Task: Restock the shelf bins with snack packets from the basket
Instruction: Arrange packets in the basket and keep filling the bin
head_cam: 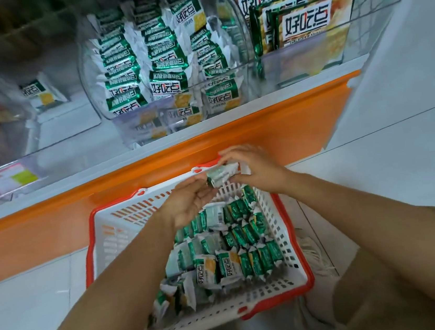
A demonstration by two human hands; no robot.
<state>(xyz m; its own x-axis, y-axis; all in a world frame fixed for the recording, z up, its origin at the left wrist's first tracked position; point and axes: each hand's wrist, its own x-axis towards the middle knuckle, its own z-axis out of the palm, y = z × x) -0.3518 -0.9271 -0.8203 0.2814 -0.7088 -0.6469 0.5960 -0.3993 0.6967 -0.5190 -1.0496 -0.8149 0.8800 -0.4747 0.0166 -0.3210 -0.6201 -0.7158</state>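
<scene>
**Bundle of packets held over the basket**

A small bundle (221, 175) of green-and-white packets is held between both hands above the far end of the basket (135, 216). The left hand (188, 204) is curled round the bundle's nearer left end. The right hand (254, 170) is closed over its farther right end, with the fingers bent across it.

The basket, white with a red rim, is set on the floor against the orange front of the shelf (261, 129). It is partly filled with loose packets (229, 248), which are heaped mostly along its right side and near end.

Three clear bins are seen on the shelf above. The middle bin (93, 97) is packed with rows of the same packets stood on edge. A single packet (40, 93) is seen in the left bin (68, 120), toward the back. The right bin (372, 3) is filled with larger flat packs (302, 17) stood upright. The bundle is kept below the shelf edge, apart from every bin.
</scene>
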